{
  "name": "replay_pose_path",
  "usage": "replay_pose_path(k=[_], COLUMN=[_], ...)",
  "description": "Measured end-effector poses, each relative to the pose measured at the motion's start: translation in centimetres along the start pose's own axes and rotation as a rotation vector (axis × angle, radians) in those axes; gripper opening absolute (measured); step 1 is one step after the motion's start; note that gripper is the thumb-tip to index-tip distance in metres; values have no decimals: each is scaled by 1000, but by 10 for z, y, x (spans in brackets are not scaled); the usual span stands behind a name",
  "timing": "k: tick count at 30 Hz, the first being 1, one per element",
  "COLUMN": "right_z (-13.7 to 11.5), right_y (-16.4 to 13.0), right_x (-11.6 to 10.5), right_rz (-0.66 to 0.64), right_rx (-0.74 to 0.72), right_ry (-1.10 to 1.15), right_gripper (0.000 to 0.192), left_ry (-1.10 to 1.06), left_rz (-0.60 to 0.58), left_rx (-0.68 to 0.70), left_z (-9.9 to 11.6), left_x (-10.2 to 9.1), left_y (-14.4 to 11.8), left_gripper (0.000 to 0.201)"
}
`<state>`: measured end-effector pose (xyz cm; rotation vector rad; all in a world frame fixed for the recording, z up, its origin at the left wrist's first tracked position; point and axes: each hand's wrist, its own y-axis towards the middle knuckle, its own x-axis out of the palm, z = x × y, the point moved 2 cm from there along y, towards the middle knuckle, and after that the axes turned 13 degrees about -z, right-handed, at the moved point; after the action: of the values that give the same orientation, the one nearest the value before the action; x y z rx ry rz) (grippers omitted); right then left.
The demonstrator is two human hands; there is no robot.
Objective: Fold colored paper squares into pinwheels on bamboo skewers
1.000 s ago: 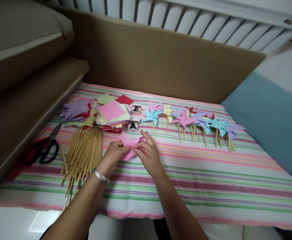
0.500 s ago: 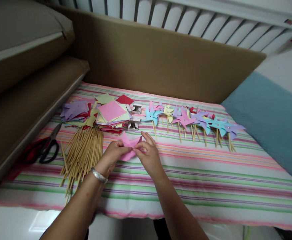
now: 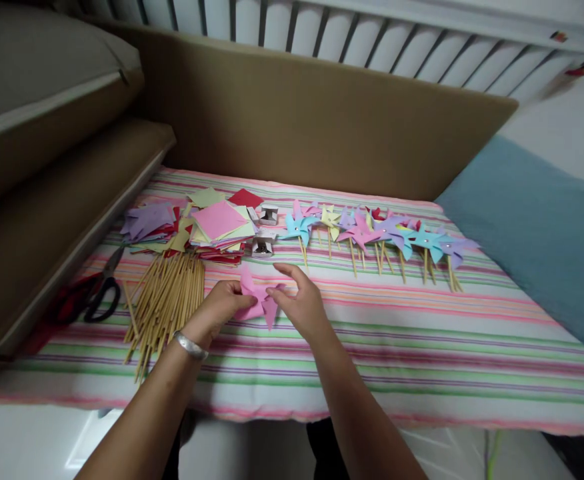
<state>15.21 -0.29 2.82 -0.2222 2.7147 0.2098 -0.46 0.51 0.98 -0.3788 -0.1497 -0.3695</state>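
A pink paper pinwheel (image 3: 258, 301) with partly folded points is held just above the striped cloth. My left hand (image 3: 225, 303) is closed on its left side, with the thumb pressed over the paper near the middle. On the other side, my right hand (image 3: 299, 300) touches the right edge of the paper with one fingertip; its forefinger is stretched out and apart from the thumb. A bundle of thin wooden sticks (image 3: 167, 300) lies to the left of my left hand. Beyond my hands stand two small open boxes (image 3: 263, 247), the nearer holding small metallic bits.
Stacks of coloured paper squares (image 3: 219, 221) and cut paper pieces (image 3: 147, 223) lie at the back left. Black-handled scissors (image 3: 103, 293) rest left of the sticks. A row of finished pinwheels (image 3: 362, 230) stretches to the right along a brown board (image 3: 312, 127).
The pink paper has opened out, and one of its points now hangs toward me. My right hand's fingers have spread from their pinch at the centre and shifted slightly right.
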Motion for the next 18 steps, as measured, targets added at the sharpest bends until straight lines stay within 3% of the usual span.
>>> replay_pose_path(k=[6,14,18], right_z=[-1,-24,-42], right_y=[-15,-57,-86], right_x=[-7,-14,-17], right_rz=[-358,-375,-357], right_rx=[20,10,20], right_ry=[59,45,136], right_gripper=[50,39,38], left_ry=[230,386,381], left_rz=[-218,-309,-284], left_rx=[-1,24,67], left_z=[-2,1,6], left_x=[14,46,62], left_y=[-13,-49,-80], left_gripper=[7,9,11])
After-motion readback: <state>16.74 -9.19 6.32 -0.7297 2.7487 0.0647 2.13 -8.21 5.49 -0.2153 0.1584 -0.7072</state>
